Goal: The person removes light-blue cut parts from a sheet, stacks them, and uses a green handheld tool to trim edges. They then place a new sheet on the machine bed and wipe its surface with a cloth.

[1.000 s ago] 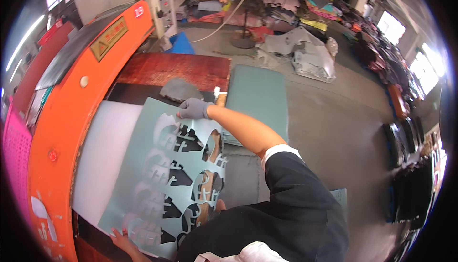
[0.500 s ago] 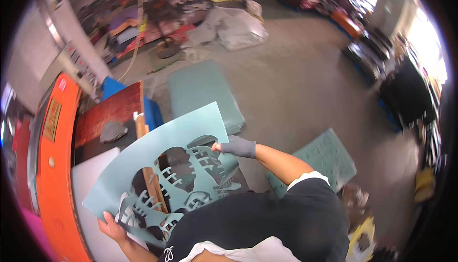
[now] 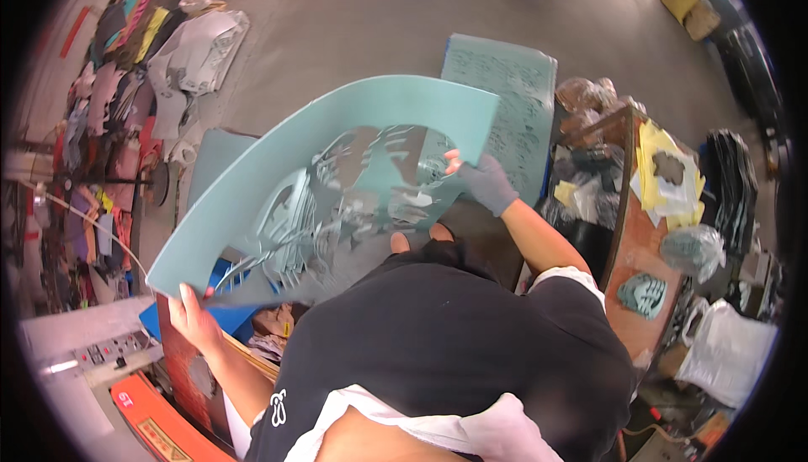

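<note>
A large pale green sheet (image 3: 353,96), perhaps foam, is held up in front of me and bows into a curve. Many shapes have been cut out of it, leaving thin toothed strips that hang and blur in its lower part. My left hand (image 3: 194,319), bare, is closed on its near left corner. At the right edge my right hand (image 3: 488,183) grips it, in a grey glove that leaves the fingertips bare. Beyond it on the floor lies a stack of similar cut green sheets (image 3: 497,66), partly covered by the held sheet.
A plain green stack (image 3: 210,159) shows behind the sheet's left side. At right stands a wooden table (image 3: 623,252) with yellow paper (image 3: 652,151) and a cut green piece (image 3: 642,295). An orange machine part (image 3: 160,420) sits lower left. Scrap piles (image 3: 109,100) line the far left.
My view has turned to the right, away from the orange machine. The sheet has swung with me toward the cut stack, both hands still gripping it.
</note>
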Tool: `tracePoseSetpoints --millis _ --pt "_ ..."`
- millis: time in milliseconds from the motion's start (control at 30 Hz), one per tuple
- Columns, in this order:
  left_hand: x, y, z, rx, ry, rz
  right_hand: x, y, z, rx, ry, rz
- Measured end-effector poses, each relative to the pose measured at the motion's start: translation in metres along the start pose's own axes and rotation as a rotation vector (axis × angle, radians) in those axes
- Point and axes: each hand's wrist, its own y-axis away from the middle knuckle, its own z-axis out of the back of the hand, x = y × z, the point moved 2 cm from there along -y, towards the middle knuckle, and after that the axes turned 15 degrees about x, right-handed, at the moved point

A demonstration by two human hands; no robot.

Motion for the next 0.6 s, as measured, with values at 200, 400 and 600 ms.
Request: tracePoseSetpoints --millis 200,400,600 --pt "0.037 -0.089 -0.036 0.167 0.153 0.029 0.009 0.062 0.023 -0.434 0.089 0.117" --pt "0.058 -0.136 -0.076 0.353 0.261 0.01 0.031 0.122 0.025 -0.673 0.111 0.119" --pt "0.064 -0.16 -0.137 0.582 0.299 0.105 0.05 0.156 0.047 -0.797 0.04 0.128"
